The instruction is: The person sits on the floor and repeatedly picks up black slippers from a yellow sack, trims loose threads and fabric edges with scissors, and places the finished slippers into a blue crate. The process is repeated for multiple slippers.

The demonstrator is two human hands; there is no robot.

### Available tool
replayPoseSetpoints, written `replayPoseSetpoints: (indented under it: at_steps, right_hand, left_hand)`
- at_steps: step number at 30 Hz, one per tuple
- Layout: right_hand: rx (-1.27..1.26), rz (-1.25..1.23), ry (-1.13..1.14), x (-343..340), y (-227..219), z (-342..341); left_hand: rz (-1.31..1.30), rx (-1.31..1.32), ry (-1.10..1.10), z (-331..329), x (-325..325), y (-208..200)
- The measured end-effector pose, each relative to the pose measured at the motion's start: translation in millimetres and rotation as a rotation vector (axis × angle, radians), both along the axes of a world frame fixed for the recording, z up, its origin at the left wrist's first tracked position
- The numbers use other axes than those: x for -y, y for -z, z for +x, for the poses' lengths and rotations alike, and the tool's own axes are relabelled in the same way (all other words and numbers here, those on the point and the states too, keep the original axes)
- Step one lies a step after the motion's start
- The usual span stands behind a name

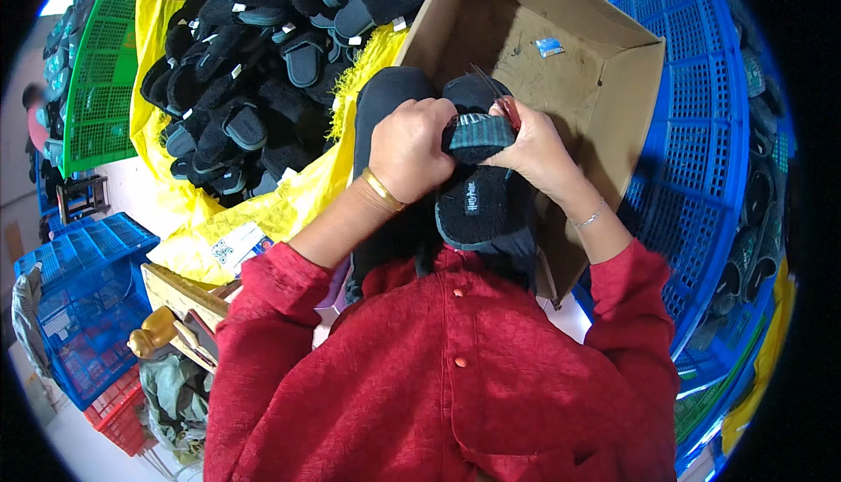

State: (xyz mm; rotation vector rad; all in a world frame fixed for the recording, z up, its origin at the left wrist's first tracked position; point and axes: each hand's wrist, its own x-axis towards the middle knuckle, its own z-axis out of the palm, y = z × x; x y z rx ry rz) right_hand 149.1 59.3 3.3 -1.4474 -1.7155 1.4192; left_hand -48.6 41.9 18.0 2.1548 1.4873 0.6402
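Gripping a soft, light black slipper (477,206) mid-frame, left hand (410,147) and right hand (534,151) pinch its strap; best held there.

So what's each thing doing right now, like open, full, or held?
Black slipper: held in both hands.
Left hand: gripping the slipper.
Right hand: gripping the slipper's strap.
Cardboard box: open, nearly bare.
Yellow sack: open, heaped with black slippers.

At frame centre, a black fuzzy slipper with a dark teal strap (477,188) is gripped by the left hand (407,145) and the right hand (534,149). A brown cardboard box (561,61) is seen behind; black slippers on a yellow sack (254,70) are piled upper left.
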Motion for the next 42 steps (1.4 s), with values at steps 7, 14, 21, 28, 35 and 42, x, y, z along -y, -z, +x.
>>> replayPoseSetpoints:
  at_steps: [7, 14, 21, 28, 35, 42]
  right_hand:
    - [0.088, 0.241, 0.097, 9.4, 0.7, -1.7]
    - [0.076, 0.325, 0.223, 27.0, 6.0, -12.0]
    - [0.143, 0.36, 0.159, 19.8, 3.8, -12.0]
    - [0.252, 0.675, 0.089, 18.0, 0.0, -6.1]
    - [0.266, 0.582, 0.306, 19.9, 6.1, -26.4]
    - [0.27, 0.555, 0.383, 26.6, 3.5, -24.0]
  left_hand:
    - [0.152, 0.016, -0.234, 26.8, 35.0, -1.3]
    - [0.093, 0.152, -0.017, -0.1, 14.1, 5.6]
    - [0.16, 0.075, 0.066, -4.7, 15.1, -3.5]
    - [0.221, 0.033, -0.029, 6.1, 17.7, 5.7]
    - [0.266, 0.01, -0.296, 25.3, -14.7, 11.7]
    - [0.329, 0.015, -0.262, 22.1, -8.8, 5.2]
